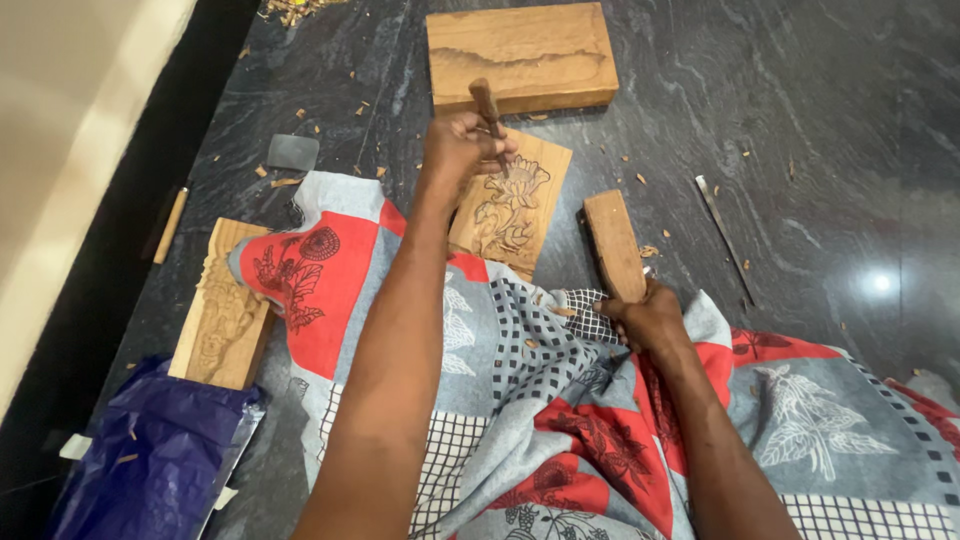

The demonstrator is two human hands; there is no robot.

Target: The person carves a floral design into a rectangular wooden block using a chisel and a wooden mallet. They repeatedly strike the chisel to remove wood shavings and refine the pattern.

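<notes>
The carved panel [510, 205], a small wooden board bearing a floral relief, lies flat on the dark stone floor [830, 110]; all positions below are given relative to it.

The left hand [462, 143] is over the panel's upper left corner, clenched around the wooden handle of a chisel [487, 108], whose blade end bears down on the flower carving. The right hand [648, 318] is below and right of the panel, closed around the lower end of a wooden mallet block [613, 243], which lies just right of the panel.

A larger plain wood block [520, 55] lies just above the panel, at its top edge. A second carved board [222, 305] lies well to the left, partly under the patterned cloth [520, 400]. A slim metal tool [722, 232] lies farther right.

Handling judgement: the panel appears stiff and moderately light, likely to slide on polished stone. The raised relief looks fragile at thin edges; grasp by the plain side edges. The chisel tip is sharp; hold by the handle only.
</notes>
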